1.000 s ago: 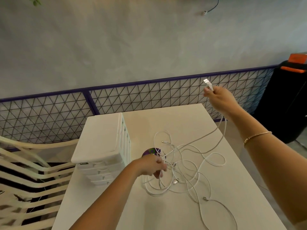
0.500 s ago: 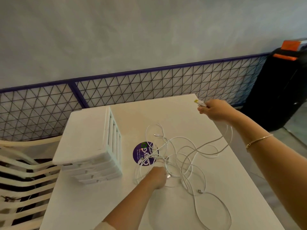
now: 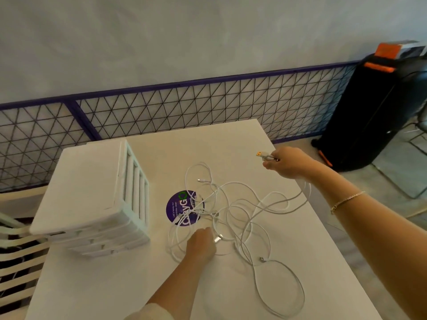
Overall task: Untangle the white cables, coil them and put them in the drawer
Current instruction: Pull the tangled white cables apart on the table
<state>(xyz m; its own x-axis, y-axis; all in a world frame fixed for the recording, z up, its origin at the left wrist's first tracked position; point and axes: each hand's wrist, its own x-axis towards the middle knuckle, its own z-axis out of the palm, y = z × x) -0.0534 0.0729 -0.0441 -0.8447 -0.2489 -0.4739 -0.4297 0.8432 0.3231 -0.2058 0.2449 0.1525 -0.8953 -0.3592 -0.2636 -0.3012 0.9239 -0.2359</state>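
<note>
A tangle of white cables (image 3: 238, 218) lies spread over the middle of the white table (image 3: 300, 285). My right hand (image 3: 287, 162) is raised over the table's right edge and pinches one cable just behind its USB plug (image 3: 262, 155); that cable hangs down from the hand into the tangle. My left hand (image 3: 201, 244) rests on the near left part of the tangle and grips a cable close to another plug (image 3: 217, 239). A white drawer unit (image 3: 92, 195) stands on the table's left side, its drawers closed.
A round purple sticker (image 3: 182, 207) lies under the cables. A black bin with orange trim (image 3: 369, 107) stands on the floor at the right. A wire mesh fence (image 3: 184, 112) runs behind the table. White slatted chairs (image 3: 16, 262) sit at the left.
My right hand has come down from high over the far edge to just above the table's right side, still holding the plug end. My left hand slid toward me along the tangle.
</note>
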